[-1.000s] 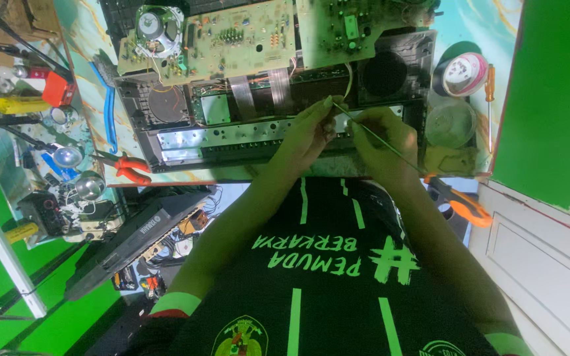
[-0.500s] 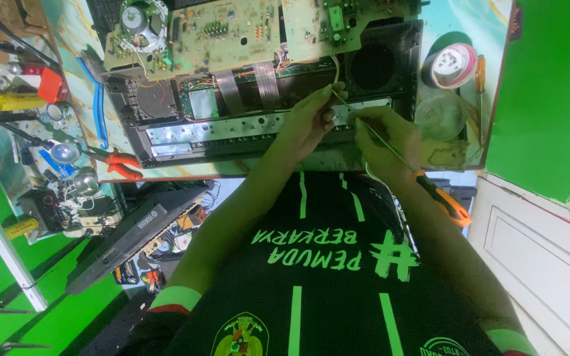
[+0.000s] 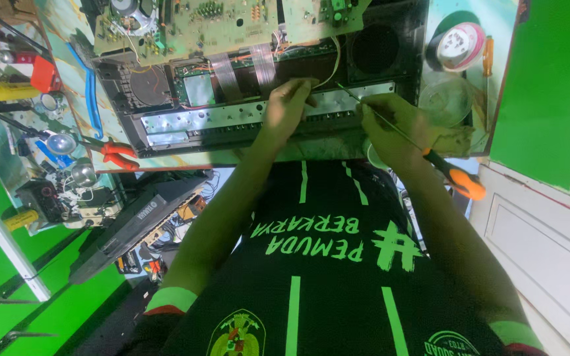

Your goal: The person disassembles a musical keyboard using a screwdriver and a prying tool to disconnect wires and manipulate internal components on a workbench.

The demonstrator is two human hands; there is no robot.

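Gripping an orange-handled screwdriver [image 3: 423, 151], the right hand [image 3: 390, 128] aimed its tip at the opened device [image 3: 265, 112] on the desk [image 3: 67, 39]; the left hand [image 3: 286, 105], fingers curled, pressed the device's metal strip [image 3: 219, 118].

An electronics repair workshop.
An opened device [image 3: 258, 99] lies on the bench with bare circuit boards [image 3: 225, 23] and ribbon cables showing. Around it sit red pliers [image 3: 117, 153], a solder reel [image 3: 460, 45], a screwdriver [image 3: 450, 173] and loose parts, with more gear piled below between bright green walls [image 3: 549, 79].
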